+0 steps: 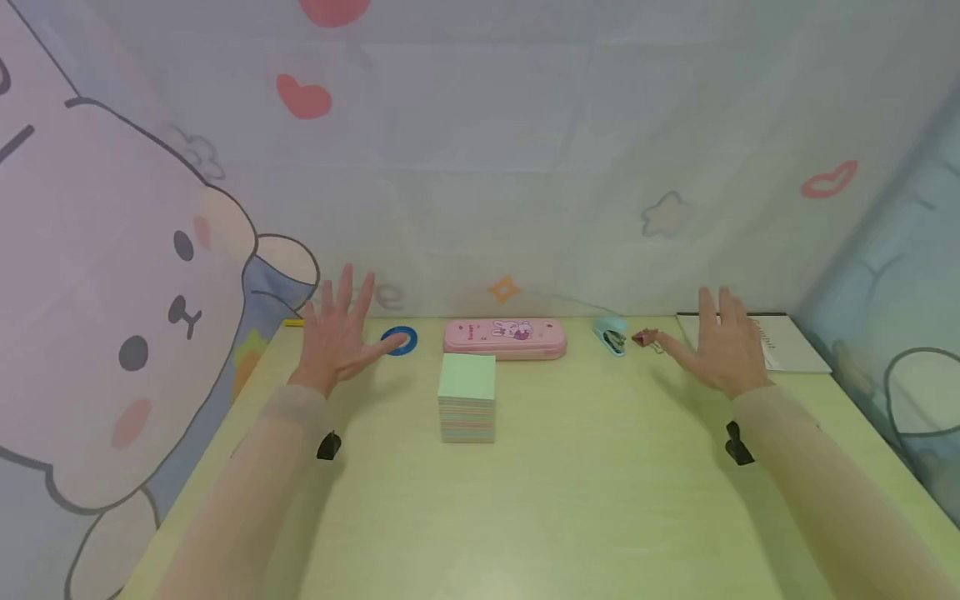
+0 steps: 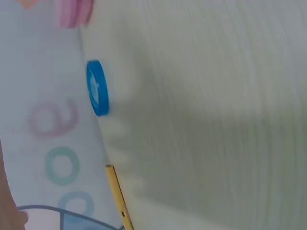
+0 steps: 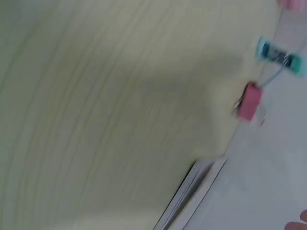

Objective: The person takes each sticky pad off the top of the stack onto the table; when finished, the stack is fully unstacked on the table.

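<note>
Pink pencil case [image 1: 504, 338]: one; spread hands [image 1: 335, 331]: two.

From the head view we look forward and down along both forearms across the table [image 1: 570, 467] to the far wall, taking in the whole width of the tabletop. The left wrist view sits close above the table's far left part, rolled sideways, facing the blue tape roll [image 2: 97, 87] and yellow pencil [image 2: 117, 196] at the wall's foot; the head view shows that roll [image 1: 400, 340] too. The right wrist view, blurred and also tilted, looks closely at the far right part, sharing the pink binder clip [image 3: 249, 100] [image 1: 643, 337], teal stapler [image 3: 279, 55] [image 1: 611, 334] and notebook [image 3: 189, 196] [image 1: 787, 346] with the head view.
</note>
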A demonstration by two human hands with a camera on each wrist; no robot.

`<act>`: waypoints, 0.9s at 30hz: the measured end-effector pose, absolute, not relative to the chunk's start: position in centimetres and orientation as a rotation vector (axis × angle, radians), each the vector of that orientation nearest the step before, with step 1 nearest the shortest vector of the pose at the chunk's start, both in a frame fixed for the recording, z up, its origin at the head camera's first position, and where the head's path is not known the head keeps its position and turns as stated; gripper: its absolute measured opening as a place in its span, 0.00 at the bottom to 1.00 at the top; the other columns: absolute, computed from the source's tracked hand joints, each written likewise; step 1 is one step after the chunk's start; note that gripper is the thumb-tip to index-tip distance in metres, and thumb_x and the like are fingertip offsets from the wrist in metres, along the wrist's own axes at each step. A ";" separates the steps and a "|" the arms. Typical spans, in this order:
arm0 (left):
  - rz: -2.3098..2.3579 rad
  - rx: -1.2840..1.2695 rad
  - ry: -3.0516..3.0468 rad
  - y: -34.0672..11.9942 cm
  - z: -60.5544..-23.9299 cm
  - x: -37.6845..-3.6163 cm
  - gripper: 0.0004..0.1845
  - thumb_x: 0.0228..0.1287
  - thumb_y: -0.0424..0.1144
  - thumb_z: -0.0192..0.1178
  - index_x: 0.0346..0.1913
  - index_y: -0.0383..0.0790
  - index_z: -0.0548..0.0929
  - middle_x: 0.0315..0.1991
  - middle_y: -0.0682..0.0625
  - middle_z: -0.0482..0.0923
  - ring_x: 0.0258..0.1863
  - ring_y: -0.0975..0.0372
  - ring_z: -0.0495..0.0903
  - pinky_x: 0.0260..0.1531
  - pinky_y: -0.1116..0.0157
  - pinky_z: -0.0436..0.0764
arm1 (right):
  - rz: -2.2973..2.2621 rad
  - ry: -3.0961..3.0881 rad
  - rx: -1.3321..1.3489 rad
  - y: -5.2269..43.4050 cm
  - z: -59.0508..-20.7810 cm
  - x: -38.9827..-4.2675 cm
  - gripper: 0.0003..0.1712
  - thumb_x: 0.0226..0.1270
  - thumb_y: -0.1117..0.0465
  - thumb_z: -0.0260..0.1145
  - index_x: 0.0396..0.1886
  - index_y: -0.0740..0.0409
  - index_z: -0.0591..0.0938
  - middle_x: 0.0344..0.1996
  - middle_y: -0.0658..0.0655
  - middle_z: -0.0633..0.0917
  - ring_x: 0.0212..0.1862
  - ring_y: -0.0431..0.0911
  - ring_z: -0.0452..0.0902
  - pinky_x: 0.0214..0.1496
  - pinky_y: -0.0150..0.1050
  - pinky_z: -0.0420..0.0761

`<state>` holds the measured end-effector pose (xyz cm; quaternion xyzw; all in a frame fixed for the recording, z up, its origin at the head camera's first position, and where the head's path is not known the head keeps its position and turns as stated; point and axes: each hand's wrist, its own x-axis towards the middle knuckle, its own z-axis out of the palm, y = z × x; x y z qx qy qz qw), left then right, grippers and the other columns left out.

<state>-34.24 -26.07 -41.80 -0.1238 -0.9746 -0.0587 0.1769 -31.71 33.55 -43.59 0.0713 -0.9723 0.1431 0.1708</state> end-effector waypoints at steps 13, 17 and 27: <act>-1.060 -0.625 -2.792 -21.1 -42.3 -29.7 0.50 0.71 0.60 0.63 0.86 0.51 0.49 0.86 0.48 0.49 0.83 0.47 0.54 0.79 0.38 0.58 | 0.823 -2.780 0.794 19.0 -42.2 -29.9 0.53 0.75 0.35 0.63 0.85 0.60 0.55 0.83 0.64 0.56 0.83 0.63 0.50 0.79 0.69 0.59; -1.336 -0.758 -2.778 -19.3 -42.6 -28.7 0.48 0.67 0.54 0.71 0.84 0.55 0.58 0.83 0.52 0.58 0.79 0.50 0.63 0.78 0.41 0.63 | 0.944 -2.792 1.002 14.2 -41.7 -28.8 0.52 0.74 0.36 0.65 0.85 0.56 0.58 0.83 0.60 0.58 0.84 0.58 0.49 0.81 0.67 0.56; -1.632 -0.862 -2.731 -18.2 -43.2 -28.4 0.55 0.56 0.50 0.81 0.83 0.64 0.59 0.76 0.58 0.69 0.75 0.51 0.69 0.77 0.45 0.67 | 0.946 -2.707 1.347 7.9 -41.0 -28.5 0.50 0.67 0.37 0.74 0.80 0.54 0.67 0.71 0.50 0.76 0.71 0.46 0.70 0.69 0.48 0.77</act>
